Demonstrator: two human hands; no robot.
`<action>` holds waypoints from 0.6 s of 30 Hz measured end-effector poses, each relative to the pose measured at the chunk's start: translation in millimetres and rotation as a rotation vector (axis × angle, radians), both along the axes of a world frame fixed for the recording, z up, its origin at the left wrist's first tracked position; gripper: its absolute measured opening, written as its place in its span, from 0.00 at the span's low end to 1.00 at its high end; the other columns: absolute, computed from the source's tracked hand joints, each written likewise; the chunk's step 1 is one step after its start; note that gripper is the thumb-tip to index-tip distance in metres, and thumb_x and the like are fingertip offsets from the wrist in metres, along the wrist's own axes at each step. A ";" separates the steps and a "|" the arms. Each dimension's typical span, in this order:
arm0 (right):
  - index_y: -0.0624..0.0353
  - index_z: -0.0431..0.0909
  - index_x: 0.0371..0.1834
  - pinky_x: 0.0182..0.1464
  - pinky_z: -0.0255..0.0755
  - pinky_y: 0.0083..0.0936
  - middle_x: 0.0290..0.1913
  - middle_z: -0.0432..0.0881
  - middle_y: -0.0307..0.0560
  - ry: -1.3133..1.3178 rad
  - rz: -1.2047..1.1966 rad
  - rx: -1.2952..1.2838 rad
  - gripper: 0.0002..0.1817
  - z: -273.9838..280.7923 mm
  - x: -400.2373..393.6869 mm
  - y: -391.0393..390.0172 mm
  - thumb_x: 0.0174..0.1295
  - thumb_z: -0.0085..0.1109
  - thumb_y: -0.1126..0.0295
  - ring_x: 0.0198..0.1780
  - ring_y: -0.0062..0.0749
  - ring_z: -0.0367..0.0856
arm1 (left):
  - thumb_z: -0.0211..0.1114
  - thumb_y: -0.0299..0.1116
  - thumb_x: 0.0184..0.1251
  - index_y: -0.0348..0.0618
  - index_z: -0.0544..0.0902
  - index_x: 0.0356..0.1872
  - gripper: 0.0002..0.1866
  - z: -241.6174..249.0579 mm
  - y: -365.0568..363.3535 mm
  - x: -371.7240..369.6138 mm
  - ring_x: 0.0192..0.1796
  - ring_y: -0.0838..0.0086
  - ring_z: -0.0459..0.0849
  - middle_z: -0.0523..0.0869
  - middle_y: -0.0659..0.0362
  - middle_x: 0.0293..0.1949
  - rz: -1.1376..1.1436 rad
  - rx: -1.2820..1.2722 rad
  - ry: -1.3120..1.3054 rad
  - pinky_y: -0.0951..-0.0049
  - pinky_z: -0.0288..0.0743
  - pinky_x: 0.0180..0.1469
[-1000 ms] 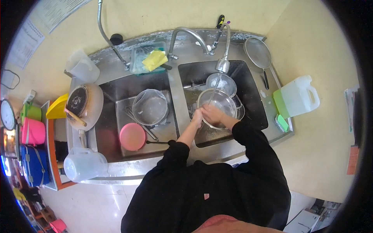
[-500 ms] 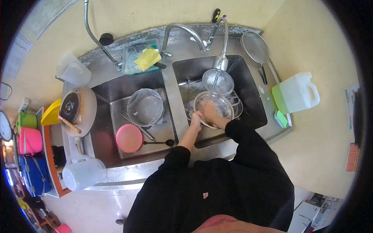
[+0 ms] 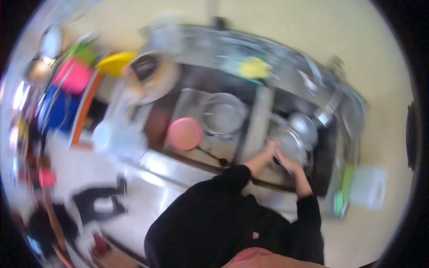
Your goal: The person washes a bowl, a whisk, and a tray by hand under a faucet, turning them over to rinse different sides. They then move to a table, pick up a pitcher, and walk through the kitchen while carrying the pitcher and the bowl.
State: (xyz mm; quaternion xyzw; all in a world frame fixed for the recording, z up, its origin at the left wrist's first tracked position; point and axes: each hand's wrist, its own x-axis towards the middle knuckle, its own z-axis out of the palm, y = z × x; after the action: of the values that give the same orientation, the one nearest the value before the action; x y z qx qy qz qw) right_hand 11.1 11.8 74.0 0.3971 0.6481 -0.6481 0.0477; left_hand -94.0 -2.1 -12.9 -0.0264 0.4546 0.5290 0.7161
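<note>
Your shiny bowl (image 3: 291, 142) sits in the right basin (image 3: 323, 156), by your left hand (image 3: 271, 149) and right hand (image 3: 287, 164); blurred, you cannot tell either grip. A second bowl (image 3: 304, 128) lies beside it. The left basin (image 3: 192, 77) holds a round container (image 3: 223, 114), pink dish (image 3: 185, 134) and black spoon (image 3: 222, 162).

The wearer I'm watching over the link has on a black long-sleeved top (image 3: 196, 228), matte and plain but for one small pale pink patch (image 3: 255, 235) on its front; blur keeps me from making out any lettering there. Black fabric spreads on every side of that patch. Farther out from it I see the left sleeve (image 3: 234, 178) and the right sleeve (image 3: 308, 219), the same black, each ending partway along a bare forearm. Beyond the sleeves, both hands are bare, their fingers smeared by motion.
</note>
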 end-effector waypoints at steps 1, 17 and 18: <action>0.63 0.57 0.61 0.63 0.49 0.28 0.62 0.59 0.52 -0.141 0.231 0.228 0.32 26.5 -4.6 -5.2 0.62 0.37 0.48 0.64 0.36 0.55 | 0.50 0.46 0.48 0.45 0.73 0.27 0.15 -12.8 11.6 1.5 0.35 0.62 0.71 0.74 0.53 0.30 0.006 -0.006 0.127 0.60 0.66 0.40; 0.61 0.64 0.55 0.53 0.65 0.33 0.52 0.70 0.47 0.456 -1.139 -0.347 0.23 -59.9 120.1 52.7 0.61 0.36 0.59 0.51 0.37 0.71 | 0.55 0.47 0.60 0.39 0.75 0.42 0.20 58.4 4.0 -26.7 0.41 0.69 0.78 0.79 0.53 0.40 -0.041 0.362 -0.204 0.67 0.73 0.43; 0.61 0.64 0.56 0.52 0.66 0.32 0.52 0.70 0.46 0.430 -1.070 -0.394 0.24 -69.3 122.5 49.4 0.61 0.35 0.59 0.51 0.36 0.71 | 0.55 0.46 0.61 0.39 0.74 0.42 0.19 55.1 8.0 -16.3 0.40 0.69 0.78 0.78 0.53 0.39 -0.040 0.296 -0.186 0.67 0.74 0.42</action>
State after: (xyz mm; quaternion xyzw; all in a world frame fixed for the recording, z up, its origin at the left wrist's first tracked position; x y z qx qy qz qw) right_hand 133.6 61.2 4.7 0.5118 0.2216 -0.7554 -0.3440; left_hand -110.3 5.9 42.2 0.0398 0.3040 0.5709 0.7616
